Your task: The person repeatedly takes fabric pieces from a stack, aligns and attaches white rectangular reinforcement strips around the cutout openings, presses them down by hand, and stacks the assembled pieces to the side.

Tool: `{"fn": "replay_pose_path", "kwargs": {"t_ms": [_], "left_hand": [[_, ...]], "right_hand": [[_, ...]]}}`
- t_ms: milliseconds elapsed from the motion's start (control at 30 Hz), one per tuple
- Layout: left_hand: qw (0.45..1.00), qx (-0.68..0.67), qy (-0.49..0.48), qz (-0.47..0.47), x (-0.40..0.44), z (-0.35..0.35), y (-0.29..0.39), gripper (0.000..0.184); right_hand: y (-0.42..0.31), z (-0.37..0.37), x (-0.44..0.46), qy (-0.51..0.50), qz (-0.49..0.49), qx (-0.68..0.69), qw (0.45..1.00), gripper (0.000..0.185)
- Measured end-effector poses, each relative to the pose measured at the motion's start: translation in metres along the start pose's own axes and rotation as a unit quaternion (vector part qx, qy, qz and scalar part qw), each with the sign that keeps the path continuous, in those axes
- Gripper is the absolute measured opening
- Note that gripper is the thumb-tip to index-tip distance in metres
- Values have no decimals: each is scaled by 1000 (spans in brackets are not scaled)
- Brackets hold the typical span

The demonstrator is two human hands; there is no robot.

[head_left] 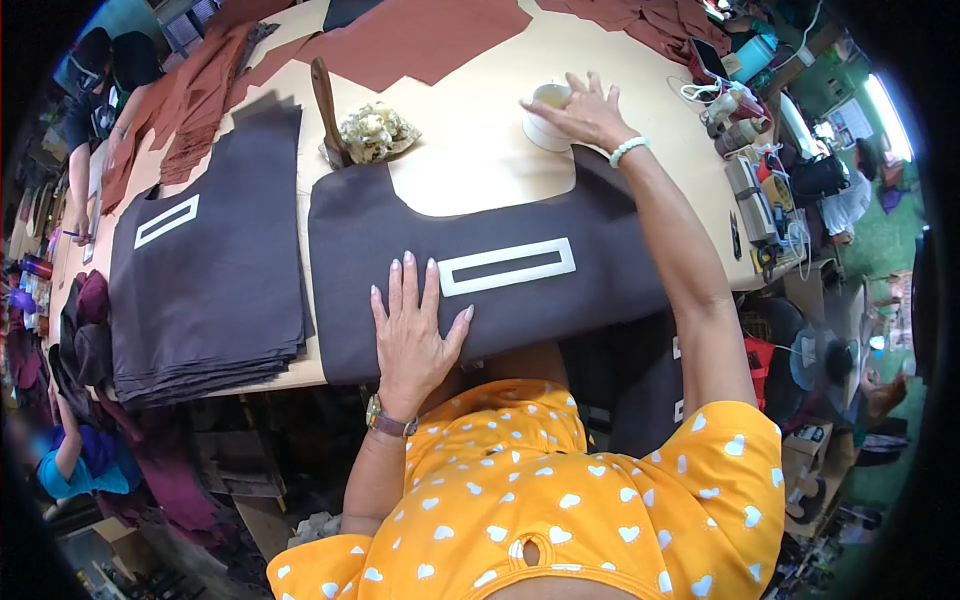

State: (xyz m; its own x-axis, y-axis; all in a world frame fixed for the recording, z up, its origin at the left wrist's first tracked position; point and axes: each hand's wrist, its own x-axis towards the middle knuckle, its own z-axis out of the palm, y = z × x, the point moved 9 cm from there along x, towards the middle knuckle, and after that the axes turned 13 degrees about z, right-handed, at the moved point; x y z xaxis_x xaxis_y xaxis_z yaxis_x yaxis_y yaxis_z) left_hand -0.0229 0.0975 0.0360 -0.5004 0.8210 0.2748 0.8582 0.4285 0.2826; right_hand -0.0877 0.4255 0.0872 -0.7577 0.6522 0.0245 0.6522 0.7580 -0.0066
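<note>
A dark fabric piece lies flat before me, with a white rectangular frame shape on it. My left hand rests flat on the fabric beside the frame, fingers spread and holding nothing. Beyond the fabric, my right hand is over a white round container, its fingers apart; whether it touches the container cannot be made out. To the left lies a stack of dark fabric pieces, the top one bearing a similar white frame.
A wooden-handled tool stands by a crumpled yellowish lump. Reddish-brown fabric covers the far table. Cables and boxes crowd the right edge. Other people are at the left; another person is at the right.
</note>
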Motion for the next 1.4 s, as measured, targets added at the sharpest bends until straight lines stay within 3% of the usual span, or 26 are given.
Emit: {"fn": "replay_pose_path", "kwargs": {"t_ms": [100,200,233,633,733,800,867,933,967,1033,1067,1233,1400], "left_hand": [[1000,-1,7,2,0,0,0,65],[1000,1,8,1,-1,1,0,65],[1000,1,9,1,0,1,0,65],[1000,17,19,5,-3,4,-2,64],[1000,17,25,7,-3,3,-1,64],[999,21,24,8,-3,4,-1,65],[999,23,23,9,-4,5,-2,65],[999,22,26,8,-4,5,-2,65],[999,19,25,7,-4,5,-1,65],[1000,17,25,4,-4,4,-2,66],[999,20,29,6,-3,4,-2,66],[999,24,26,10,-4,6,-2,68],[999,26,18,6,-3,5,-2,67]], "right_hand": [[11,-36,-17,130,-15,55,990,48],[9,-33,-39,125,-22,-60,990,28],[8,-34,-45,135,-26,-43,990,38],[-20,-58,-94,160,-104,-102,976,36],[-27,-139,-153,358,-194,6,913,41],[-22,-180,-187,351,-169,154,908,44],[-8,-173,-197,301,-126,219,919,44],[11,-127,-197,228,-129,303,916,43],[13,-92,-196,142,-141,348,916,50],[16,-31,-207,62,-71,336,937,52],[22,-2,-210,7,-38,378,925,61],[23,46,-222,5,-5,322,947,57],[4,44,-230,7,28,100,995,54]]}}
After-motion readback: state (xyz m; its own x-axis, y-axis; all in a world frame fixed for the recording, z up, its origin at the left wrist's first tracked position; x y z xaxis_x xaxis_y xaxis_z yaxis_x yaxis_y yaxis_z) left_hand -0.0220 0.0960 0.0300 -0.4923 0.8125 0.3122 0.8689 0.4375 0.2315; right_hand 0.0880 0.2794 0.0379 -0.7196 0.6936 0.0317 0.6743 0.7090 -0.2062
